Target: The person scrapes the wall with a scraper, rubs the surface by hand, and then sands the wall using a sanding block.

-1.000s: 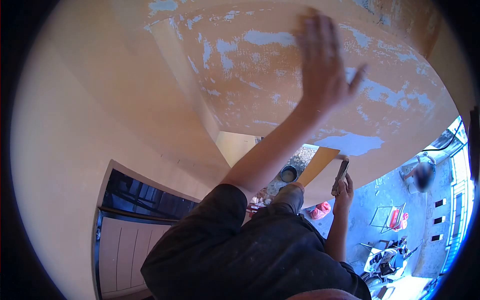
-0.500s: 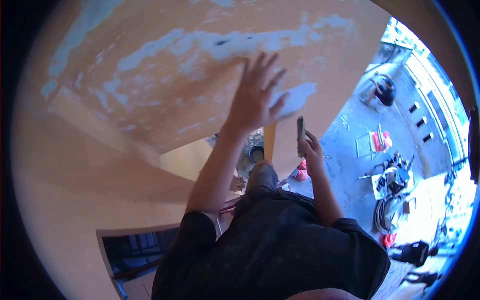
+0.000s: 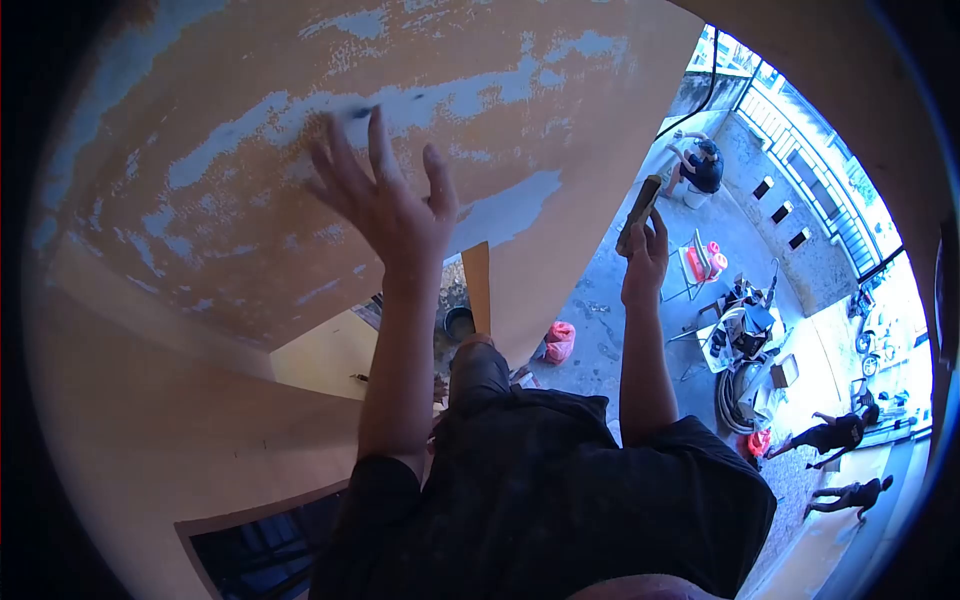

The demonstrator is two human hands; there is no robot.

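Note:
My left hand (image 3: pixel 388 212) is raised in front of the wall (image 3: pixel 570 130), its fingers spread and holding nothing. Its fingertips overlap a whitish patch (image 3: pixel 235 135) with a small dark mark on it. The wall is peach-coloured, with ragged pale patches across it. On the right, my right hand (image 3: pixel 648 265) grips a flat, narrow block (image 3: pixel 640 212) that looks like a sanding block, held upright and apart from the wall.
Far below lies a grey yard floor (image 3: pixel 600 310) with a pink bag (image 3: pixel 560 342), a folding chair (image 3: pixel 690 265) and a cluttered table (image 3: pixel 718 345). One person (image 3: pixel 700 168) sits near the fence; two others are at lower right. A dark bucket (image 3: pixel 459 323) stands below my knee.
My left hand has moved left along the wall, fingers still spread. My right hand has risen with the block, which now tilts more. The view has shifted to the right.

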